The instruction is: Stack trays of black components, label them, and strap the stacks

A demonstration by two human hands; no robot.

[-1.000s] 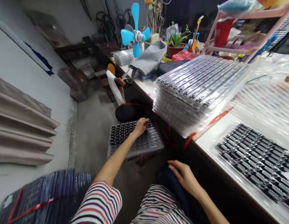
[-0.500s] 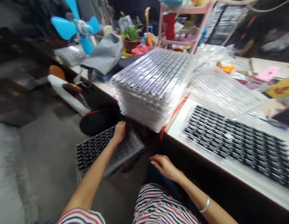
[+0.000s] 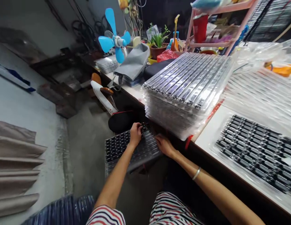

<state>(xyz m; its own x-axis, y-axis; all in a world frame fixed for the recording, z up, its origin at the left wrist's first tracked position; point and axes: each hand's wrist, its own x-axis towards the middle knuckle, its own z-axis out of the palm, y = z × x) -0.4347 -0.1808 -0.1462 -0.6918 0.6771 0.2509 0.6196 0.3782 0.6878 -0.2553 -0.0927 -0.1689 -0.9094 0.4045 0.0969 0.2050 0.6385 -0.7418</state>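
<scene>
Low beside the table, below its edge, lies a see-through plastic tray (image 3: 147,148) with rows of small black parts (image 3: 117,143) in its left portion. My left hand (image 3: 135,134) is over the tray's far side, fingers pinched together at some dark pieces; what they hold is too small to name. At the tray's right edge, my right hand (image 3: 165,146) has its fingers curled onto the rim. The middle rows of the tray, between the hands, show bare plastic.
A tall stack of plastic trays (image 3: 173,109) stands on the white table (image 3: 206,131). Right of it lies another tray of black parts (image 3: 255,150). A blue fan (image 3: 117,40), a black stool seat (image 3: 120,122) and a white chair part (image 3: 102,97) are farther left.
My right hand has moved from in front of my body to the tray's right edge. My left hand stays over the tray, now pinching near its far side. The view has turned left.
</scene>
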